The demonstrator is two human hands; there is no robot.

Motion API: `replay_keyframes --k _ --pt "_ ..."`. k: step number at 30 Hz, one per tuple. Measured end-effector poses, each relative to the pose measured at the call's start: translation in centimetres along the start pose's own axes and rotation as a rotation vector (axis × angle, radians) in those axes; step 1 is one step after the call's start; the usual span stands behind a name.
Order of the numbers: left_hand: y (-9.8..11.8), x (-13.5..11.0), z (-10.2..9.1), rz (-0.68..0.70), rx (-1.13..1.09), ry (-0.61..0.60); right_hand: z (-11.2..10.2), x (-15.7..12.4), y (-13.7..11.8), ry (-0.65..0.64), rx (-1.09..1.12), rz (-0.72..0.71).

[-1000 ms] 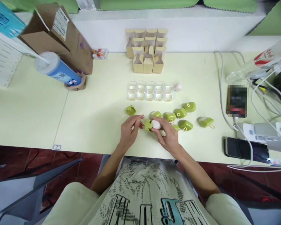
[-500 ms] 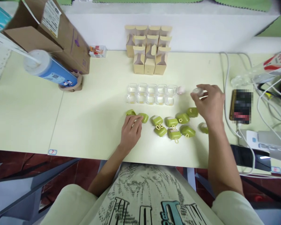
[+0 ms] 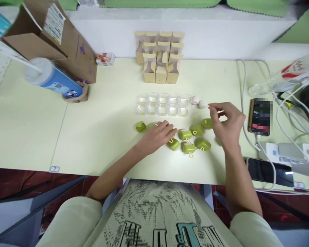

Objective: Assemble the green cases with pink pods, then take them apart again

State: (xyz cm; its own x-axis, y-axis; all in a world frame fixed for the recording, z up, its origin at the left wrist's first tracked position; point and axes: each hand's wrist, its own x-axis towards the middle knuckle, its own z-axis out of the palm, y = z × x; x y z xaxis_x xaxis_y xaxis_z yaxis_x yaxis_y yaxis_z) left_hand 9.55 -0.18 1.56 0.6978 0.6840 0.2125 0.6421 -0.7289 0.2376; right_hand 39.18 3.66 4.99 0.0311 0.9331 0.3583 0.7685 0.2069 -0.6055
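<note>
My left hand (image 3: 157, 138) lies over the green cases, its fingers stretched across a green case that they mostly hide. Left of it an open green case (image 3: 140, 127) sits apart, and another is partly covered by the hand. My right hand (image 3: 228, 125) is raised at the right, thumb and forefinger tips together with nothing visible between them. Just left of those tips rests a pale round piece (image 3: 202, 104), beside a pinkish one (image 3: 195, 100). Several green cases with cream loops, such as this green case (image 3: 188, 147), lie between my hands.
Clear plastic cups (image 3: 163, 104) stand in two rows, with open small cartons (image 3: 161, 73) behind. At left are a large cardboard box (image 3: 79, 51) and a blue cup (image 3: 63, 82). Cables, a bottle (image 3: 273, 82), a lit phone (image 3: 260, 116) and a dark phone (image 3: 270, 172) lie at right.
My left hand has moved right, off the leftmost green cases. My right hand has let go of the pale round piece, which now rests beside the pinkish one.
</note>
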Motion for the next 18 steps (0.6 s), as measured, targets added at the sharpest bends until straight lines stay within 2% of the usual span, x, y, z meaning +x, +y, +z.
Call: replay_keyframes --k 2,5,7,8,10,13,18 --pt "-0.2 -0.4 -0.3 -0.153 -0.228 0.184 0.5 -2.1 -1.9 0.004 0.065 -0.118" --pt "0.7 -1.3 -0.6 -0.439 -0.710 0.428 2.8 -4.9 -4.4 -0.095 0.198 -0.443" --pt "1.8 -1.8 -0.5 -0.550 -0.938 0.465 4.6 -6.1 -5.8 -0.149 0.199 -0.519" --pt "2.4 -2.0 -0.5 -0.581 -0.983 0.459 5.4 -6.5 -6.3 -0.142 0.189 -0.521" --pt "3.3 -2.3 -0.4 -0.602 -0.961 0.453 6.6 -7.0 -7.1 -0.073 0.186 -0.517" --pt "3.5 -2.8 -0.4 -0.564 -0.851 0.484 7.3 -7.0 -7.4 0.013 0.188 -0.560" --pt "2.9 -3.4 -0.2 -0.465 -0.535 0.482 7.1 -6.8 -6.9 -0.081 0.033 -0.607"
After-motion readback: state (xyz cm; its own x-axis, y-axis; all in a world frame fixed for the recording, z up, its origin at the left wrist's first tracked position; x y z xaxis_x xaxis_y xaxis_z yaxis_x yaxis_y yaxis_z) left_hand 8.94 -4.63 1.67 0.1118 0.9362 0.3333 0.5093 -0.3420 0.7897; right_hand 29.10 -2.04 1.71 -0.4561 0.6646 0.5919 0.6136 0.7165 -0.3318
